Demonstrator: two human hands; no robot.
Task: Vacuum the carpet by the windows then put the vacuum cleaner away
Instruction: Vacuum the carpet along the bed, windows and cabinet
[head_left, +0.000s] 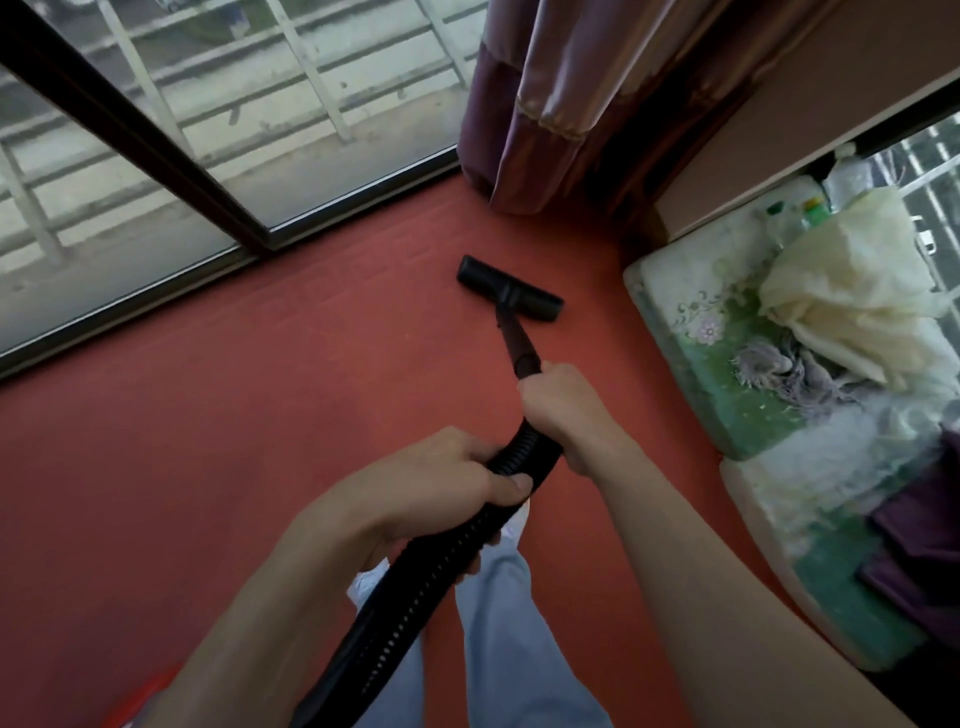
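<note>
The black vacuum floor head (509, 288) lies flat on the red carpet (260, 395), a little in front of the window (218, 130) and near the curtain. Its dark wand (517, 345) runs back toward me into a black ribbed hose (431, 571). My right hand (563, 410) grips the wand's lower end where the hose begins. My left hand (452, 483) grips the ribbed hose just behind it, thumb on top. The hose continues down past my legs and out of the frame's lower edge. The vacuum's body is not in view.
A purple curtain (550, 104) hangs to the floor just beyond the floor head. On the right, a mattress (727, 395) with a green floral cover carries a cream cloth (852, 291), bottles and dark fabric. The window's dark frame (140, 135) runs diagonally on the left.
</note>
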